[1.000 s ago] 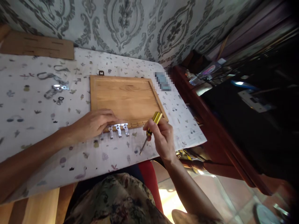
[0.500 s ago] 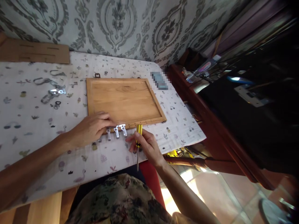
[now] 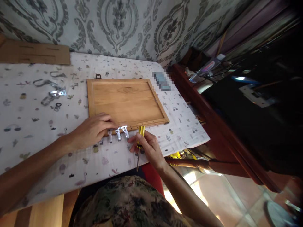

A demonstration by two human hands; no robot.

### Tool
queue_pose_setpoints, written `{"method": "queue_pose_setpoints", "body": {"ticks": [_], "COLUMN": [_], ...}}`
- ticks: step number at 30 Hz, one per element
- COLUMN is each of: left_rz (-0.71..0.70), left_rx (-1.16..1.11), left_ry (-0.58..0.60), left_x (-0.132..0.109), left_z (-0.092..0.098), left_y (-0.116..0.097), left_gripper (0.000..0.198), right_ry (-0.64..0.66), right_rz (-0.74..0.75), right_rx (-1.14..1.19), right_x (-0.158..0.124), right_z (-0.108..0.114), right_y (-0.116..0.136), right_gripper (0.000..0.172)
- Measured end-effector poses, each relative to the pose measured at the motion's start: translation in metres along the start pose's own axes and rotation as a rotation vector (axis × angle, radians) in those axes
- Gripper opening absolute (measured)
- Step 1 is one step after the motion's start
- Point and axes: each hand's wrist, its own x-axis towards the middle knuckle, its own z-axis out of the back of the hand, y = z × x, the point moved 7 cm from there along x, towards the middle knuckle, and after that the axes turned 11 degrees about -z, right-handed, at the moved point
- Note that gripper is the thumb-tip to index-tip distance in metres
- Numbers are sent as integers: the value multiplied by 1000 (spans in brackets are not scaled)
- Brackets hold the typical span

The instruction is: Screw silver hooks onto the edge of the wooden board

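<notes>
A wooden board with a raised frame (image 3: 125,101) lies flat on a patterned white tablecloth (image 3: 30,132). Several silver metal brackets (image 3: 118,133) line its near edge. My left hand (image 3: 91,130) rests palm down on the board's near left corner, fingers curled over the edge beside the brackets. My right hand (image 3: 148,148) is closed round a yellow-and-black screwdriver (image 3: 139,143), its handle up near the board's edge and its shaft pointing back toward me.
Loose metal hardware (image 3: 50,93) is scattered at the left of the cloth. A flat cardboard piece (image 3: 35,53) lies at the far left by the patterned wall. A dark wooden cabinet (image 3: 213,126) stands to the right, past the table's edge.
My right hand has moved left and nearer to the brackets, turning the screwdriver so its shaft points toward me. My left hand has stayed on the board.
</notes>
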Motion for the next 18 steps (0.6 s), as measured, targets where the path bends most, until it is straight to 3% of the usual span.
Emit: {"method": "queue_pose_setpoints", "body": {"ticks": [10,15,18], "left_rz": [47,111,119], "left_rx": [-4,54,97], "left_ry": [-8,-81,-195], "left_x": [-3,-17,-26], "left_z": [6,42,75], "left_y": [3,16,1], "left_gripper": [46,43,40], "right_ry": [-8,-50,-76], "right_rz": [-12,-1,17], "right_rx": [-26,-25,-3], "right_x": [0,-2,-1], "right_z": [1,7,11], "right_y": [-2,-5,-7], "right_gripper": [62,61,61]}}
